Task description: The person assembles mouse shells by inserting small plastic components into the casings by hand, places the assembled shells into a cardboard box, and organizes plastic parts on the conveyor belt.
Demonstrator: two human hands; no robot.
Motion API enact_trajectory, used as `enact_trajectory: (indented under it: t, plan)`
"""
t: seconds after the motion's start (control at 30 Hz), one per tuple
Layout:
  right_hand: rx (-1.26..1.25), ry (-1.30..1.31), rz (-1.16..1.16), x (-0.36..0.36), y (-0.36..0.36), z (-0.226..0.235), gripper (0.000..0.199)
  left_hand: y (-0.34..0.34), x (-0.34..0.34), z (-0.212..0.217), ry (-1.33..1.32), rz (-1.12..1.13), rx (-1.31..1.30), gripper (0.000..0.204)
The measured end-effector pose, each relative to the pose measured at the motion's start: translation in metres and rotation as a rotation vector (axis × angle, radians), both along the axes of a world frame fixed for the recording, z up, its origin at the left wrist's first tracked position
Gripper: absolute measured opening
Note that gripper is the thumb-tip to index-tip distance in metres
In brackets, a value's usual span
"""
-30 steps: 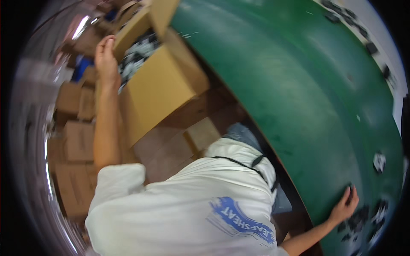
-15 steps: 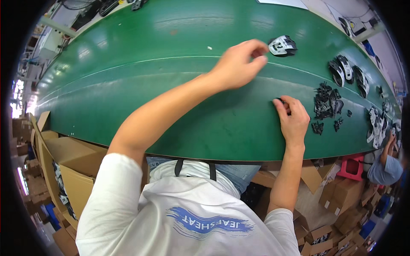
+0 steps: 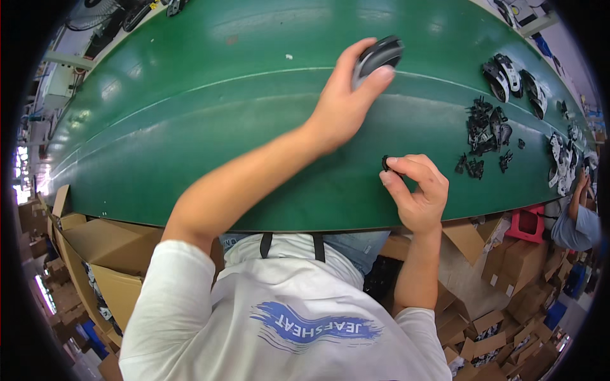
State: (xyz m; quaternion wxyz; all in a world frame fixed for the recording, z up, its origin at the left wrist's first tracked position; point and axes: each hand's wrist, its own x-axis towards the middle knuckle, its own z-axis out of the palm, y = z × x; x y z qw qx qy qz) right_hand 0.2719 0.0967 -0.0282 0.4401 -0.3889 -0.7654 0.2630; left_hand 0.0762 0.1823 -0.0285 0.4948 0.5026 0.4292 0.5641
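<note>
I see left hand (image 3: 343, 105), empty moment ago, now grasping mouse-shaped shell (image 3: 380, 56), upper centre; right hand (image 3: 424, 193) pinches small black part (image 3: 385, 163); both occupied.

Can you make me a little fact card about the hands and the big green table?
Left hand: grips a curved black-and-grey plastic shell, above the table
Right hand: pinches a small black plastic piece
Table: broad, smooth green tabletop
Right side: loose pile of little black plastic parts; black-and-white curved shells just beyond
Lower left: open brown cardboard box
</note>
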Motion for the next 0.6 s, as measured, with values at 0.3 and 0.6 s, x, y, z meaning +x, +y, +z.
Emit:
enact_trajectory:
  t: [0.3,0.6]
  plan:
    - [0.347,-0.119,0.063,-0.089,-0.035,0.033,0.033,-0.146,-0.052,0.018,-1.036,-0.003,-0.317,0.060]
    - [0.028,0.157,-0.013,-0.103,-0.052,0.053,0.023,-0.191,-0.063,0.041,-1.091,-0.142,-0.451,0.064]
